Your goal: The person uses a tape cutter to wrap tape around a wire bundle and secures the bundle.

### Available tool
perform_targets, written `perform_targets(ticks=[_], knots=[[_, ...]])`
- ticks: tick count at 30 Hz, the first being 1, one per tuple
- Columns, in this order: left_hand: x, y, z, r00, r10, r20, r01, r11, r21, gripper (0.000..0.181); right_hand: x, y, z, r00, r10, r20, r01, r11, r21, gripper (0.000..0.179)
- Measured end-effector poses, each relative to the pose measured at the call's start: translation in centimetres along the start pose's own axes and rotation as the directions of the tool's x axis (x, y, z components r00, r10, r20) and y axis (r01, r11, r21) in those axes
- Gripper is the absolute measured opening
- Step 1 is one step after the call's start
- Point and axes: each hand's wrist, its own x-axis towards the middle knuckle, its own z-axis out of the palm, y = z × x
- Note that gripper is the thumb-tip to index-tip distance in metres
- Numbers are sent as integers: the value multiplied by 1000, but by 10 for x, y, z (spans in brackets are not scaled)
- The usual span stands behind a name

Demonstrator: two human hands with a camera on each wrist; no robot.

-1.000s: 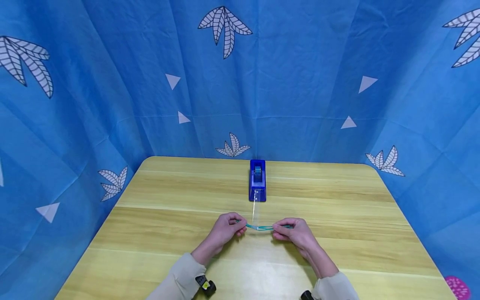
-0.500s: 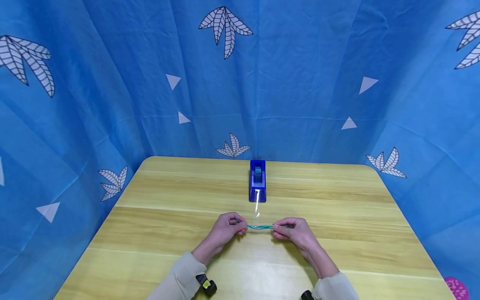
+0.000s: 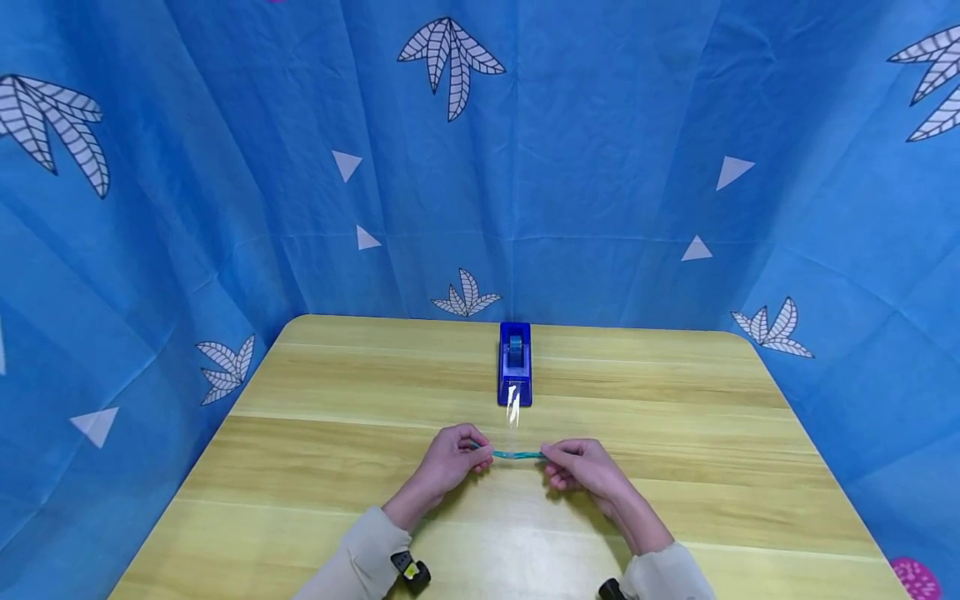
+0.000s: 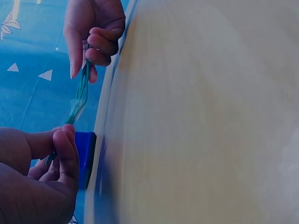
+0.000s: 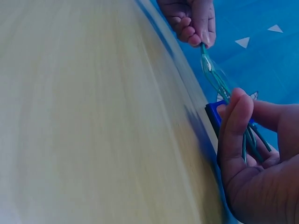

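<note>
A bundle of thin green wires [image 3: 528, 456] stretches between the two hands, above the table. My left hand [image 3: 450, 457] pinches its left end between thumb and fingers. Toward the right end, my right hand [image 3: 587, 468] grips the wires, and loose ends poke out past its fingers in the right wrist view. Clear tape [image 4: 77, 106] wraps the bundle close to the left fingertips. From there a clear tape strip [image 3: 513, 408] runs back to a blue tape dispenser [image 3: 506, 375], which stands beyond the hands with a tape roll [image 3: 515, 346] in it.
The light wooden table [image 3: 360, 383] reaches back to a blue patterned curtain [image 3: 600, 150] that hangs behind and at both sides. A black wrist device [image 3: 411, 573] sits at the left sleeve, another [image 3: 611, 589] at the right.
The wires have drawn closer together and hang straighter, and the glare on the tape strip has shifted. The right hand's fingers have moved slightly left along the bundle; the left hand stays in place.
</note>
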Motion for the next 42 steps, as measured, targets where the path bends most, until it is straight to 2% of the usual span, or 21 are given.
perform_targets(ticks=[11,17,25,34,42], knots=[[-1,-3,1,1000,-17,-3,17,1000,19,7,5,6,2,996,-7,-89,12,998,57,26],[1,-4,3,999,-54,-8,54,999,6,9,4,7,2,994,-23,-108,30,997,68,25],[2,-4,-1,992,-125,32,126,991,-44,18,5,6,1,994,-37,-103,42,998,49,24],[2,-4,0,995,-99,12,99,994,-53,14,4,5,0,995,-60,-85,62,998,25,22],[3,-2,3,998,-54,-35,52,998,-41,12,3,2,-1,999,-24,-33,24,1000,7,31]])
